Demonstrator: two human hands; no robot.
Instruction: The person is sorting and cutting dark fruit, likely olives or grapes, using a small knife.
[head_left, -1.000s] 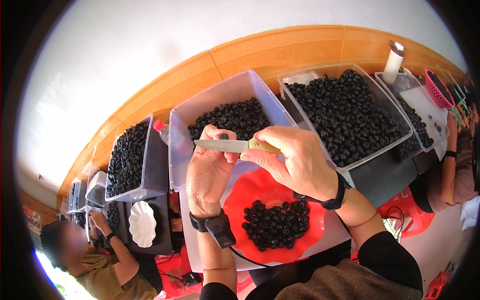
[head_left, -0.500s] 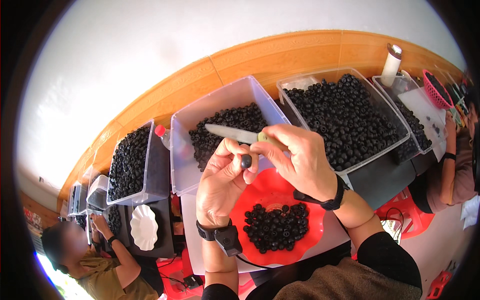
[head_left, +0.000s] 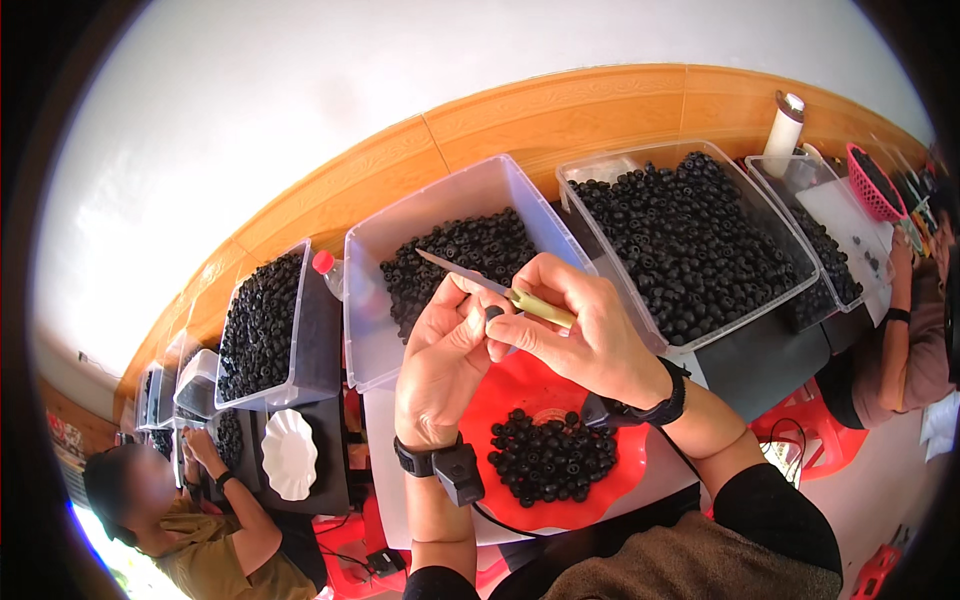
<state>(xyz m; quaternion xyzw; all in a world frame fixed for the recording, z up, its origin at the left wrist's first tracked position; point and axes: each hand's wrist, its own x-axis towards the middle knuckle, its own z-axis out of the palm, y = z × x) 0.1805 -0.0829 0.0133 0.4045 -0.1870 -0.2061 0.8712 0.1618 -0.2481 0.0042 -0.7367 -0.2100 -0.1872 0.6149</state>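
Currently, from afar, I'm watching the left hand (head_left: 437, 372) pinching a small black piece (head_left: 493, 312) at its fingertips, while the right hand (head_left: 607, 335) is gripping the knife (head_left: 543, 307) close beside it, both hands nearly meeting, the red bowl (head_left: 528, 388) lying below. I'm favouring a firm pinch, short controlled strokes, fingers clear of the edge.

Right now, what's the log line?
left hand: pinching small round black piece | right hand: gripping green-handled metal knife | below: wavy-edged red bowl

pale tabletop (head_left: 381, 430), wavy-rimmed red bowl (head_left: 540, 385) resting directly on it
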